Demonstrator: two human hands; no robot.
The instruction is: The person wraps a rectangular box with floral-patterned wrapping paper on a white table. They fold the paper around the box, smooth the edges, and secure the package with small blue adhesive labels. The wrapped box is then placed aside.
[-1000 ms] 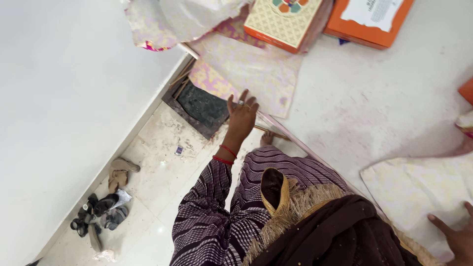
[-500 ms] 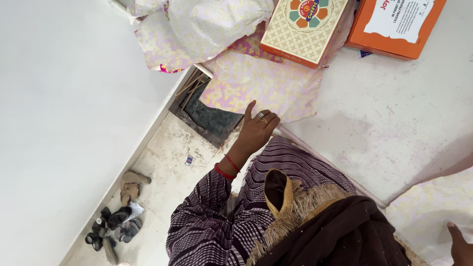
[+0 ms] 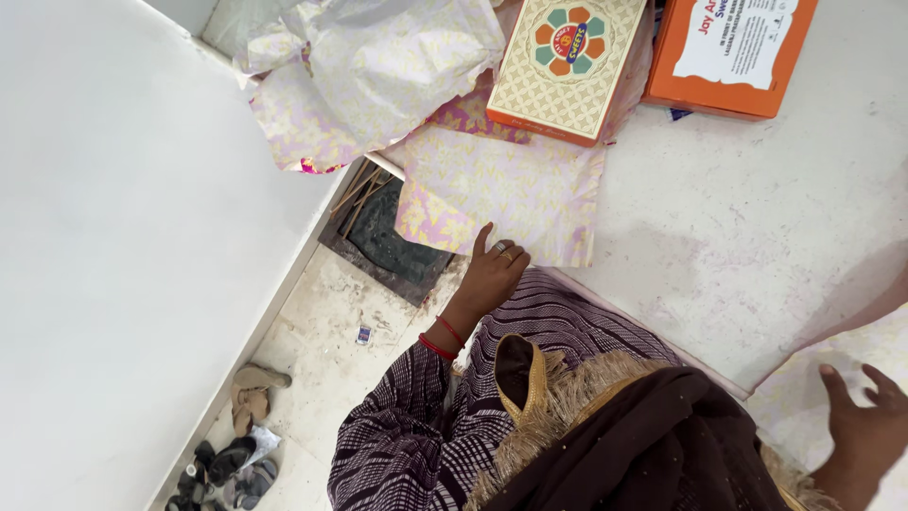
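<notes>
Left hand (image 3: 492, 274) flat on the near edge of a pink-and-yellow floral paper sheet (image 3: 501, 189), fingers spread and loose, gripping nothing, just pressing on it. Ring on one finger, red bangles at the wrist. Sheet spread on the white platform (image 3: 738, 227), one corner hanging over the platform edge above a dark floor drain (image 3: 383, 241). Right hand (image 3: 865, 421) way off at the lower right, fingers open too, resting on or just over another pale floral sheet (image 3: 842, 364), hard to tell which. Nothing held there either.

Further up: a crumpled floral sheet (image 3: 369, 66), a cream patterned box (image 3: 567, 61) sitting partly on the flat sheet's far end, and an orange box (image 3: 728, 52) just beside it. Down on the tiled floor (image 3: 322, 350), some sandals (image 3: 236, 445) near the white wall (image 3: 123, 237). Striped purple sleeve and dark fringed scarf filling the bottom.
</notes>
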